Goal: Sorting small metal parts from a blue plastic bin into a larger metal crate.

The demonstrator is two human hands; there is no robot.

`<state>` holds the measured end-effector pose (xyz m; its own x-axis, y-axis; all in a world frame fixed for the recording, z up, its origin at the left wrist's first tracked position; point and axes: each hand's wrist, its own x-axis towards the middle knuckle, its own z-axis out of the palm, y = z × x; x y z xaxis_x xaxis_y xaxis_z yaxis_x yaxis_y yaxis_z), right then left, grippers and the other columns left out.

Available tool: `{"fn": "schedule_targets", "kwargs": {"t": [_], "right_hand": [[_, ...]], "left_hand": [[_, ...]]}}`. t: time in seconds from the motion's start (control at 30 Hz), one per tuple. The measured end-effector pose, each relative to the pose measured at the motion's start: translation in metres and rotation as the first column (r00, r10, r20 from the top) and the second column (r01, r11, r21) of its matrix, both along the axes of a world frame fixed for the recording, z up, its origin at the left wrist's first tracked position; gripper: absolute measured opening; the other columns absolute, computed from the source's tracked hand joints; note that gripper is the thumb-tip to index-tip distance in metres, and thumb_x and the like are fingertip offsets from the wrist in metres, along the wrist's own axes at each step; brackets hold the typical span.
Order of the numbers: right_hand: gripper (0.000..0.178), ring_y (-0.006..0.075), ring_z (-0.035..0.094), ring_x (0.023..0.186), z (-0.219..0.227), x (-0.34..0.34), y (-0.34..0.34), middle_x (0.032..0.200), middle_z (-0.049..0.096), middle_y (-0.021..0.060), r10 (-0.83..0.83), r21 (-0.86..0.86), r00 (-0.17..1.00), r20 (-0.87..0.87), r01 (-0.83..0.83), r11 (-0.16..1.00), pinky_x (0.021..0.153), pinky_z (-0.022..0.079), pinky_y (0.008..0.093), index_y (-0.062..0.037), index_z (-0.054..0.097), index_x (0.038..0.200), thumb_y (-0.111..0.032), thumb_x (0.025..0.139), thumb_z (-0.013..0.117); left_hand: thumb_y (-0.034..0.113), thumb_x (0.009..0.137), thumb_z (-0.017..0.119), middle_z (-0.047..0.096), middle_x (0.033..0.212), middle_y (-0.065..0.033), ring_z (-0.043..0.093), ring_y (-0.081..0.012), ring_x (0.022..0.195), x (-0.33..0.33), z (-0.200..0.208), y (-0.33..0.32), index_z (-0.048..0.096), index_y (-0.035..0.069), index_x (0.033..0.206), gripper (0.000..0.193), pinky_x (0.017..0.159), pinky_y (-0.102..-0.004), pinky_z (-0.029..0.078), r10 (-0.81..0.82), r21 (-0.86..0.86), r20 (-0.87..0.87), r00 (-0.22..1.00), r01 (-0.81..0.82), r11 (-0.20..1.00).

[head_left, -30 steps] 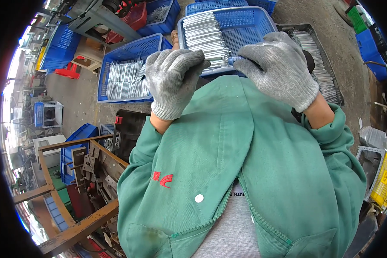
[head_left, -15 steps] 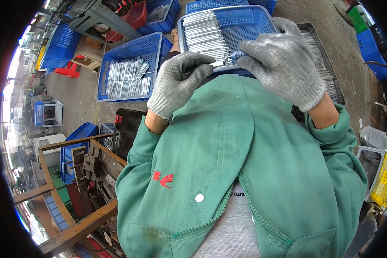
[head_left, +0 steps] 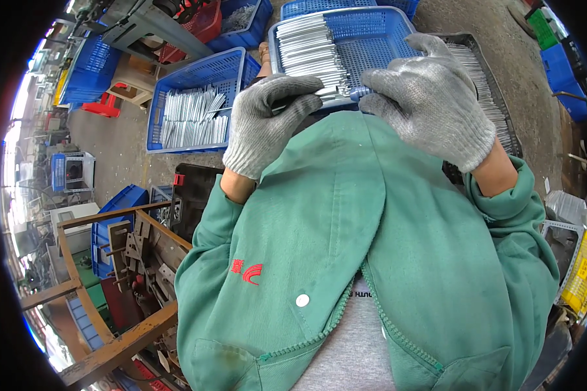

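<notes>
Gloves hide most of what we grip near twelve o'clock. Our left hand (head_left: 264, 120) pinches a slim, silvery rod (head_left: 331, 92), only its end showing; our right hand's (head_left: 430, 104) fingers hold a blue, roundish piece (head_left: 357, 94), largely covered.

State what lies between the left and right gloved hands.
In the head view: a silvery rod end at the left hand and a blue piece at the right hand; beyond them, metal rods in a blue crate.

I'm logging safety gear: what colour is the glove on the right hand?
The right-hand glove is light grey; it shows best in the head view.
</notes>
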<state>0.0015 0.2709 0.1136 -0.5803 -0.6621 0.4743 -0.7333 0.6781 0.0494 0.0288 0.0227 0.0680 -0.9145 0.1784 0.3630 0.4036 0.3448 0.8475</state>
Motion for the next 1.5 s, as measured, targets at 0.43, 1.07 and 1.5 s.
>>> {"fn": "schedule_targets", "kwargs": {"t": [0.43,1.07,1.5], "right_hand": [[0.019,0.0139,0.063,0.062,0.037,0.019,-0.022,0.070,0.070,-0.0013,-0.095,-0.057,0.995,0.016,0.096,0.994,0.103,0.045,0.0358,-0.0159,0.076,0.091,-0.033,0.084,0.073],[0.021,0.0157,0.061,0.061,0.016,-0.012,-0.008,0.070,0.070,-0.0014,-0.086,-0.022,0.976,0.199,0.092,0.995,0.094,0.049,0.0301,-0.0155,0.077,0.093,-0.035,0.089,0.070],[0.026,0.0142,0.068,0.068,0.014,-0.012,-0.013,0.082,0.075,0.0003,0.010,-0.215,1.000,0.001,-0.010,0.977,0.101,0.047,0.0341,-0.0162,0.077,0.095,-0.040,0.089,0.070]], "left_hand": [[0.000,0.076,0.077,0.072,0.094,-0.0056,0.063,-0.0133,0.075,0.001,0.003,0.002,0.077,0.008,0.102,0.027,0.069,-0.0244,0.052,0.043,-0.224,-0.267,0.963,-0.106,0.969],[-0.002,0.071,0.080,0.072,0.095,-0.0063,0.065,-0.0153,0.080,0.000,-0.002,0.005,0.076,0.007,0.104,0.035,0.070,-0.0283,0.053,0.073,-0.281,-0.546,0.835,-0.265,0.923],[0.005,0.087,0.072,0.072,0.086,-0.0058,0.060,-0.0107,0.066,0.005,0.003,0.011,0.072,0.000,0.106,0.020,0.059,-0.0219,0.047,0.081,-0.061,-0.055,0.995,-0.085,0.995]]}}
